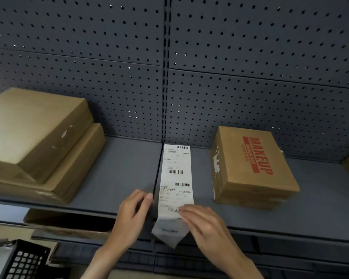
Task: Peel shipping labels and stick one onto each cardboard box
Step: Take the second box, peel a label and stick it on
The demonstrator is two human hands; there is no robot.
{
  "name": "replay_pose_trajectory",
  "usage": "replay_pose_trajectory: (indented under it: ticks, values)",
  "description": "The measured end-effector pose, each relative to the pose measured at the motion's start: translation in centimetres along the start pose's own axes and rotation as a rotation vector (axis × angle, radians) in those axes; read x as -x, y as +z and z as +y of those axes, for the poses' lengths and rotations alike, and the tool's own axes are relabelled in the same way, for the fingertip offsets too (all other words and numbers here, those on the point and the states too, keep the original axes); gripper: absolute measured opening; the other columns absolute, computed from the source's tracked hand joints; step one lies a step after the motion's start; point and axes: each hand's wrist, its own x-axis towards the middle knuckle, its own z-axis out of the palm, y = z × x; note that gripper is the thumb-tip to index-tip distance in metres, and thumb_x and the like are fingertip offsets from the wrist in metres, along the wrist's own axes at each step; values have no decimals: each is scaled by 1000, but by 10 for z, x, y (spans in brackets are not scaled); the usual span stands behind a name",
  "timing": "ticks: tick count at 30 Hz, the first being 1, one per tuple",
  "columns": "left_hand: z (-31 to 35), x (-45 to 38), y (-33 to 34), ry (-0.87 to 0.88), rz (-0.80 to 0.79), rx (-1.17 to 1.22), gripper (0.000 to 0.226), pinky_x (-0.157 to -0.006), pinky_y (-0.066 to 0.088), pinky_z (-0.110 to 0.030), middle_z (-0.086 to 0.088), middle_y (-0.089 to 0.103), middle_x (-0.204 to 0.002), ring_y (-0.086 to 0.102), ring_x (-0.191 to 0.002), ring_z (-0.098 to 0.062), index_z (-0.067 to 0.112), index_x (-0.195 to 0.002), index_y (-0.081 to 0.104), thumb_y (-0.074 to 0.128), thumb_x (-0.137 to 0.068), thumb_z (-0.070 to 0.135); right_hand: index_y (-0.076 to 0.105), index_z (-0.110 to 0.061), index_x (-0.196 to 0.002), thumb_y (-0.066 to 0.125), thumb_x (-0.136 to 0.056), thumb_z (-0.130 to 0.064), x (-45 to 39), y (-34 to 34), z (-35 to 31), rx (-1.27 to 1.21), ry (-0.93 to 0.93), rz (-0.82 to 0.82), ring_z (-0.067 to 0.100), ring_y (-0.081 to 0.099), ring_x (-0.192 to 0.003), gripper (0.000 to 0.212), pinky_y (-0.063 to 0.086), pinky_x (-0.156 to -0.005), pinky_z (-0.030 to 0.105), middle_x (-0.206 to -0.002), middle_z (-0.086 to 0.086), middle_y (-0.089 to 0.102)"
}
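Grey shelf (119,168) — right hand (208,224) fingers pinch label strip (175,178), left hand (133,210) curled beside it.

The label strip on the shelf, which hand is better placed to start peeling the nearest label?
Probably the right hand: its fingertips already rest on the label strip's near end by the barcode, while the left hand sits beside the strip's edge, better suited to steadying it.
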Motion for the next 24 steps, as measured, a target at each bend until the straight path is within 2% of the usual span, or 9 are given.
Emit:
replay_pose_trajectory:
  ticks: [2,4,7,9,11,18,21,24]
  values:
    - [2,5,-5,-82,-46,157,52,-69,43,-35,-10,59,-71,58,-69,-20,11,-67,59,47,-95,53,75,-17,-121,53,-106,-31,-6,-7,-1,-75,70,8,1,62,-118,30,48,-99,27,-123,-11,72]
    - [2,11,-7,-148,-147,256,57,-72,45,-34,-10,66,-73,62,-74,-25,9,-69,65,50,-90,60,75,-19,-119,53,-106,-33,-14,-13,-2,-124,117,24,-3,61,-116,29,48,-97,29,-119,-15,72]
    - [-1,21,-1,-140,-227,188,43,-70,46,-27,1,71,-72,62,-71,-7,19,-74,70,71,-75,62,75,-21,-116,54,-105,-35,-24,-20,-2,-190,155,27,-6,61,-113,28,49,-97,31,-115,-18,72]
    - [-6,24,5,-142,-190,114,35,-63,44,-21,7,67,-66,57,-63,-1,24,-75,69,81,-67,56,76,-20,-113,56,-104,-35,-28,-23,-2,-223,156,16,-4,62,-112,26,50,-96,34,-113,-19,72]
    - [-8,26,8,-137,-160,108,31,-60,41,-19,10,63,-63,54,-59,0,28,-77,68,82,-66,53,76,-20,-110,55,-104,-36,-31,-26,-1,-260,151,-1,-2,64,-111,27,52,-94,38,-111,-19,72]
    - [1,22,9,-98,-173,199,27,-68,42,-27,-3,62,-76,57,-71,-15,21,-70,68,72,-81,45,75,-20,-106,54,-104,-38,-36,-32,2,-328,214,-22,7,67,-101,28,53,-88,46,-102,-18,71]
    - [11,21,6,-155,-162,295,27,-66,43,-27,-5,66,-69,57,-69,-11,18,-70,68,74,-78,43,75,-19,-111,54,-103,-42,-40,-36,-1,-348,250,-1,6,66,-106,32,53,-91,46,-107,-18,70]
    - [20,17,4,-189,-89,393,20,-68,51,-26,-10,75,-73,66,-72,-14,19,-74,74,77,-75,39,67,-22,-129,56,-101,-45,-40,-41,-3,-352,268,15,5,58,-123,38,49,-102,46,-126,-22,63]
